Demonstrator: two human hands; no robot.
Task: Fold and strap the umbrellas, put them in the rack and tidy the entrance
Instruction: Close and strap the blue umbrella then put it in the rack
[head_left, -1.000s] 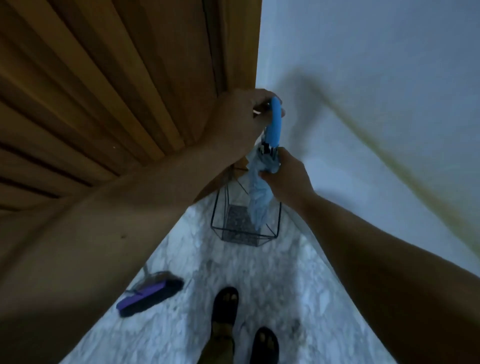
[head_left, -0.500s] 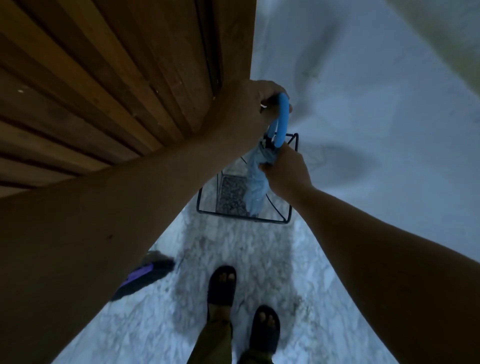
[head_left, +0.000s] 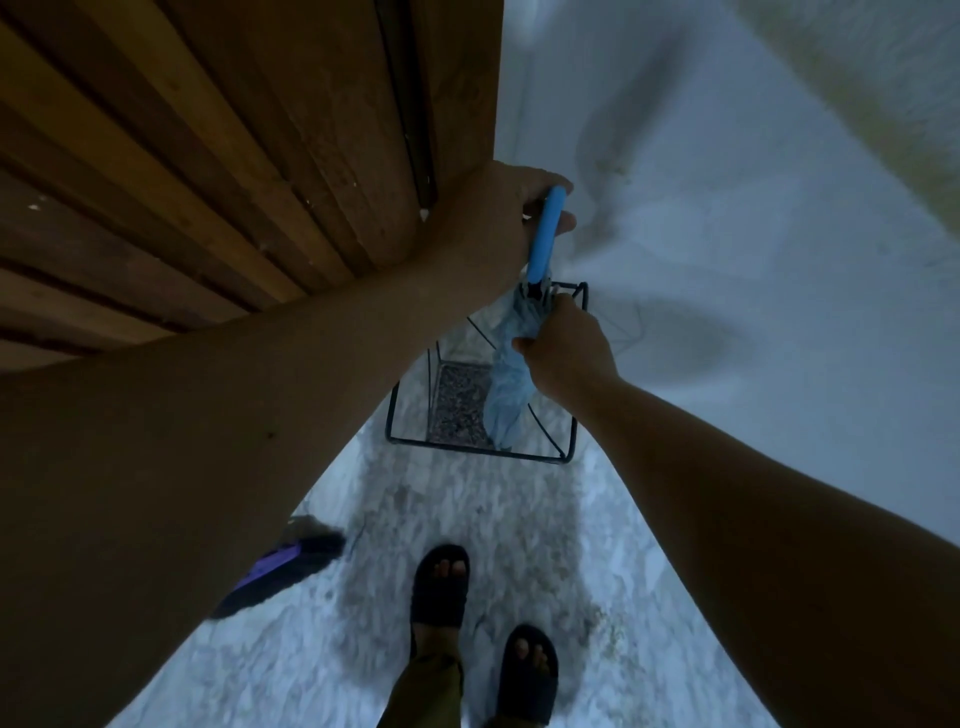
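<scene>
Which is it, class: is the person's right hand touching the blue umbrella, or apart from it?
Touching. The head view shows the right hand wrapped around the blue umbrella canopy just below its handle.

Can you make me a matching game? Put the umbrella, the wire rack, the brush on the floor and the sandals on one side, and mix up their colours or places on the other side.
Things:
1. umbrella
2. wire rack
3. brush
4. sandals

Clues:
A. on the person's feet
B. light blue, held by both hands
C. purple and black, lying on the floor by the wooden door
D. black frame standing on the floor by the white wall

Pairs: 1-B, 2-D, 3-C, 4-A
</scene>
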